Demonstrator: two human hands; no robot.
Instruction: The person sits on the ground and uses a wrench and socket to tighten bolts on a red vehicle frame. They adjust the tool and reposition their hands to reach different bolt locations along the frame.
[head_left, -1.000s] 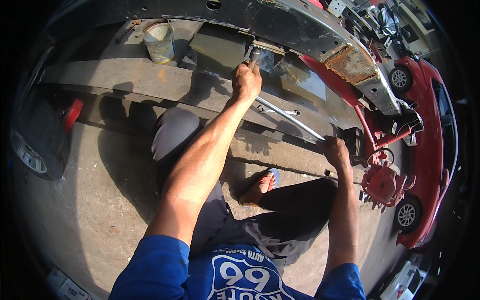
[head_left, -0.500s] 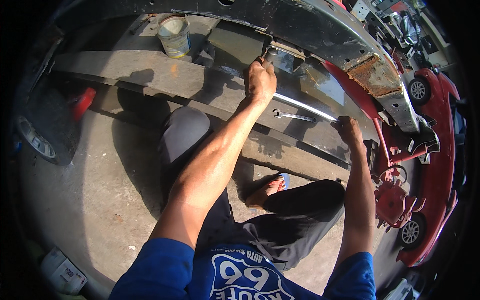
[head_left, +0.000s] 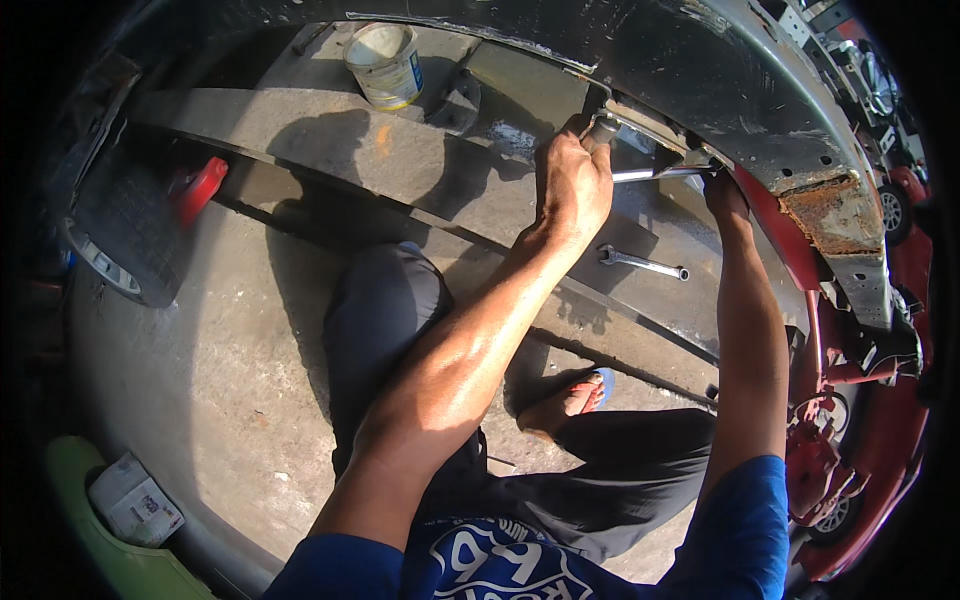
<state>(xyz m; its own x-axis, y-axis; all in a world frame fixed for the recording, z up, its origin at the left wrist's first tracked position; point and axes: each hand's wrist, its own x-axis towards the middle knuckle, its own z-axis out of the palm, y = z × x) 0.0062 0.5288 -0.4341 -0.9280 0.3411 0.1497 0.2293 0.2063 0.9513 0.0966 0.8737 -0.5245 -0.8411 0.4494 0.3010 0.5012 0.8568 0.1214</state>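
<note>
1. The silver bar [head_left: 660, 175] is lying between the two hands, its long axis running left to right, just on the near side of the dark beam [head_left: 680, 50].
2. The left hand [head_left: 577, 187] is keeping its grip clamped around the dark cylindrical fitting [head_left: 600, 132]; the bar is extending rightward from beside that fist.
3. The right hand [head_left: 728, 197] is clamping the bar's right end; finger detail is being lost in shadow.
4. Both hands are working close to the beam's near edge, which is limiting room on the far side.
5. Toward the person, bare grey slab [head_left: 650, 300] is offering more room, though a combination wrench [head_left: 643, 263] is resting there, between the forearms, touching neither.
6. The bucket [head_left: 385, 68] is standing left of the left hand, well apart.
</note>
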